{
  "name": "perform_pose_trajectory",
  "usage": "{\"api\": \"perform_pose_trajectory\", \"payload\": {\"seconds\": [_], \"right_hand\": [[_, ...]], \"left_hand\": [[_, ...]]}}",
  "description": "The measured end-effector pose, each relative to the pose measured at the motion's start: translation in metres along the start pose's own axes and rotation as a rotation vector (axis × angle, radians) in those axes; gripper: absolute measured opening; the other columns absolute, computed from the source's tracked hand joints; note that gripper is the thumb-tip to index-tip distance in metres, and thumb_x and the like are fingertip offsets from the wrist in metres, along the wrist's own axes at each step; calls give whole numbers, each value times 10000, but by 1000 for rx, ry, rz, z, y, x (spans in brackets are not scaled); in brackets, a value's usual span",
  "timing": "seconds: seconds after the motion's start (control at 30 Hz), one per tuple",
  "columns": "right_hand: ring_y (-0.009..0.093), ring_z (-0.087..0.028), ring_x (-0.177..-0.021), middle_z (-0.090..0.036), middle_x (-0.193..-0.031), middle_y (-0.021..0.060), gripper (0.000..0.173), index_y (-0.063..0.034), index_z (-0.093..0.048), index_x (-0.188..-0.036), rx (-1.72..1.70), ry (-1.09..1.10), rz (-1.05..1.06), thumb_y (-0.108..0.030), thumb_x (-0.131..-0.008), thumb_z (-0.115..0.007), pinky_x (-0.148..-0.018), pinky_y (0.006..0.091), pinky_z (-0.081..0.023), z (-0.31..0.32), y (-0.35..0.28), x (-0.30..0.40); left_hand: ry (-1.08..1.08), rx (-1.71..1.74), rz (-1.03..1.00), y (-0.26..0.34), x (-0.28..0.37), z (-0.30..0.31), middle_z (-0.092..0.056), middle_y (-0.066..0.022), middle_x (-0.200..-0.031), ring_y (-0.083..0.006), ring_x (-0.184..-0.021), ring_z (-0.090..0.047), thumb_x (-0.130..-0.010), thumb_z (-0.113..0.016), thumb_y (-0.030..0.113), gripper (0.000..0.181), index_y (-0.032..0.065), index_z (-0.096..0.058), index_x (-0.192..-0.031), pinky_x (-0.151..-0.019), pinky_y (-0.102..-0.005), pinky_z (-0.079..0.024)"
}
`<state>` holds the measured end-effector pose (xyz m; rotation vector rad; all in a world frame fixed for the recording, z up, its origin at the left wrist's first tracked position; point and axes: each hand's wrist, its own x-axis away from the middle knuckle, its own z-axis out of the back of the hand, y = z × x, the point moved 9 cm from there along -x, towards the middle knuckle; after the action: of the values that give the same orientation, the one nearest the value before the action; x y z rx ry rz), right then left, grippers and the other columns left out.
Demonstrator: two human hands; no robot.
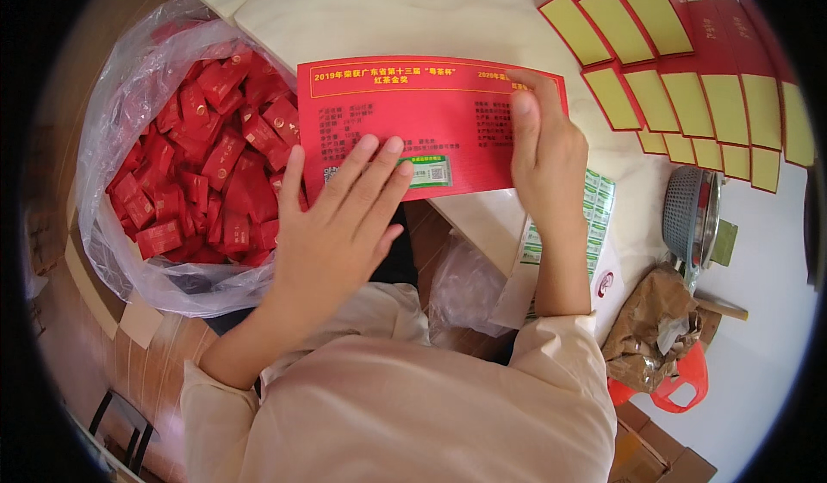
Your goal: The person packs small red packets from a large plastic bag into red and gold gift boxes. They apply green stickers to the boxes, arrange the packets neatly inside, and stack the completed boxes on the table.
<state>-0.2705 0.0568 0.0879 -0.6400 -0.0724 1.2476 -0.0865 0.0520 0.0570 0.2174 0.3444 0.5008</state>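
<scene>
A flat red carton face with gold and dark print is held up in front of me, over the table's near edge. My right hand grips its right end, with the thumb on the printed side. Spread flat, my left hand lies against the lower left of the carton, and its fingertips touch or nearly touch a green-and-white sticker. That sticker bears writing and a printed code. The fingers cover part of it and some of the print. Beneath my right forearm lies a sheet of similar green-and-white stickers.
A clear plastic bag full of small red sachets stands at the left. Red boxes with yellow ends are stacked on the pale table at the right. Near them are a grey perforated basket and a crumpled brown bag.
</scene>
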Motion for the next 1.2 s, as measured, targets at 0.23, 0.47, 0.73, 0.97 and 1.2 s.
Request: {"api": "perform_pose_trajectory", "payload": {"seconds": [0.23,0.47,0.73,0.97,1.2], "right_hand": [[80,-343,-540,-370,-564,-12,520,10,-639,-869,-379,111,-164,-358,-1041,-314,-511,259,-303,2,44,-14],[75,-381,-564,-432,-605,-12,452,-1,-610,-922,-603,-9,-263,-355,-1033,-351,-535,240,-321,2,58,-5],[105,-445,-541,-455,-568,10,409,-21,-573,-817,-463,69,-515,-317,-1010,-367,-500,276,-349,16,50,113],[230,-614,-1004,-588,-1176,176,584,-79,-286,-1406,-1290,-200,-685,-437,-978,-459,-773,371,-533,-101,-23,178],[203,-491,-1200,-500,-1299,94,625,-22,-340,-1379,-1379,260,-416,-276,-894,-644,-1012,367,-402,-29,-39,91]], "left_hand": [[-90,75,-222,72,-26,-40,-430,-116,-1426,-247,-1346,-370,-796,-657,296,688,66,-405,-1394,-1121,-459,-250],[282,896,-283,35,3,26,-657,-93,-889,-256,-868,-638,-859,-625,114,423,35,-497,-1254,-802,-347,-494],[129,1764,876,-110,13,-73,-383,-111,-1380,-236,-1296,-386,-885,-666,311,755,95,-195,-1434,-993,-420,-398],[169,1871,712,-63,18,-61,-329,-168,-1405,-282,-1283,-402,-792,-737,133,1000,102,5,-1461,-1059,-425,-367],[416,1743,111,-22,-27,24,-354,-177,-1366,-254,-1267,-413,-824,-721,130,1037,99,107,-1447,-1073,-441,-323]]}}
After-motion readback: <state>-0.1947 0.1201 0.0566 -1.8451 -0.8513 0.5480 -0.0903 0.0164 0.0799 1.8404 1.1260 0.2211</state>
